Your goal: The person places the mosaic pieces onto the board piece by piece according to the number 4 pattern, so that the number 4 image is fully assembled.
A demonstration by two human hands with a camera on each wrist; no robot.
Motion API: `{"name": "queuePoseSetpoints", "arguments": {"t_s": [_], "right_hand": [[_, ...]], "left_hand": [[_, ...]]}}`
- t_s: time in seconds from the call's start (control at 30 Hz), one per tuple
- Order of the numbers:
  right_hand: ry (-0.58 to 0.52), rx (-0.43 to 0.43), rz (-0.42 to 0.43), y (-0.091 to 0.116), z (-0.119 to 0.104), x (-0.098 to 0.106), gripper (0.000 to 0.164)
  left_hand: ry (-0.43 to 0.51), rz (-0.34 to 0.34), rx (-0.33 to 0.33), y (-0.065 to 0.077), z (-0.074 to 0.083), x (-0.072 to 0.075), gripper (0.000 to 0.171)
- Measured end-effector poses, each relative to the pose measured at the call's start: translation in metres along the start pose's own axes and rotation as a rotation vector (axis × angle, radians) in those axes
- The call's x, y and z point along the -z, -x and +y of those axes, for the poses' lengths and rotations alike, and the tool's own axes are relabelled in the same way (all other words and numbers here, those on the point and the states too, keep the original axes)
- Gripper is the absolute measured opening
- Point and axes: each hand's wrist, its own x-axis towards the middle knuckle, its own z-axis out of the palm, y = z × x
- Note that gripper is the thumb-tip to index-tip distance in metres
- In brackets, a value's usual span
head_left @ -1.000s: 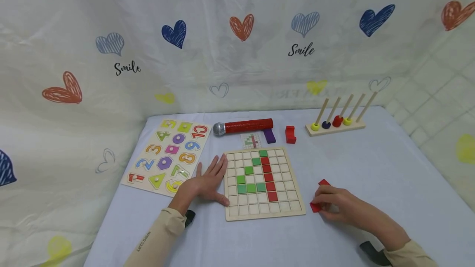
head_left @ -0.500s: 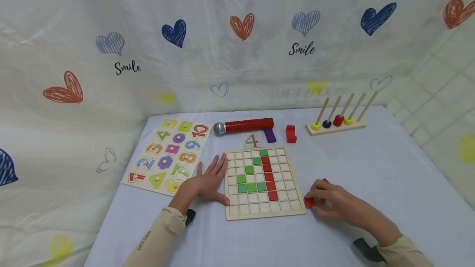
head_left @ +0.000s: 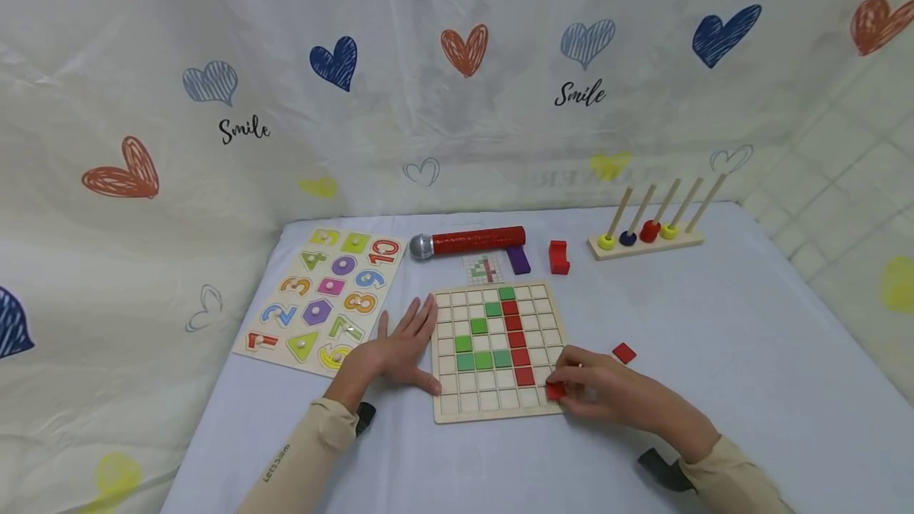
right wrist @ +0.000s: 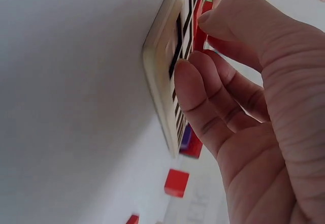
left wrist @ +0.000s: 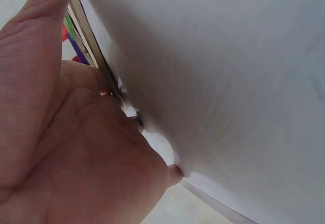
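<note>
My right hand point(head_left: 607, 389) pinches a red square tile point(head_left: 556, 392) between thumb and fingertips, over the lower right squares of a wooden grid board point(head_left: 481, 420). In the right wrist view, the thumb and fingertips meet close over the board's face. On the board, green tiles point(head_left: 483, 360) form a stepped slope with a row below it. A column of red tiles point(head_left: 516, 340) stands beside them. My left hand point(head_left: 398, 355) lies with fingers spread at the board's left edge, its thumb touching that edge. The left wrist view shows its palm point(left wrist: 96, 153) beside the white cloth.
A loose red tile point(head_left: 624, 353) lies right of the board. Behind it are a pattern card point(head_left: 484, 269), a purple block point(head_left: 518, 260), a red notched block point(head_left: 559, 258) and a red microphone point(head_left: 471, 240). A number puzzle point(head_left: 331, 287) lies left, a peg stand point(head_left: 646, 246) back right.
My right hand has carried the red tile left from the tablecloth onto the board's lower right area, uncovering the loose red tile behind. The left hand has stayed in place.
</note>
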Motion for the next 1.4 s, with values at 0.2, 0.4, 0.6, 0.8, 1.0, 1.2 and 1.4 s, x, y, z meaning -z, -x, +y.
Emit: {"name": "queuePoseSetpoints", "arguments": {"t_s": [0.2, 0.4, 0.6, 0.8, 1.0, 1.2, 1.4], "right_hand": [[0.010, 0.031, -0.025, -0.017, -0.005, -0.011, 0.029], [0.031, 0.043, -0.048, -0.027, -0.007, -0.020, 0.026], [0.016, 0.011, -0.087, -0.029, -0.011, -0.022, 0.024], [0.017, 0.001, -0.090, -0.025, -0.012, -0.020, 0.026], [0.033, 0.058, -0.029, -0.022, -0.012, -0.021, 0.022], [0.077, 0.085, 0.008, -0.024, -0.015, -0.023, 0.021], [0.093, 0.085, 0.005, -0.023, -0.017, -0.022, 0.021]], "left_hand": [[0.005, -0.003, 0.000, 0.000, 0.000, 0.000, 0.145], [0.011, -0.004, 0.000, 0.000, -0.001, -0.001, 0.145], [0.003, -0.002, -0.009, -0.001, -0.002, -0.002, 0.145], [0.008, 0.002, -0.003, -0.002, -0.003, -0.002, 0.146], [0.009, 0.003, 0.002, 0.000, -0.004, -0.001, 0.147], [0.007, 0.004, -0.004, -0.002, -0.006, -0.002, 0.147], [0.013, 0.000, -0.010, -0.003, -0.006, -0.003, 0.147]]}}
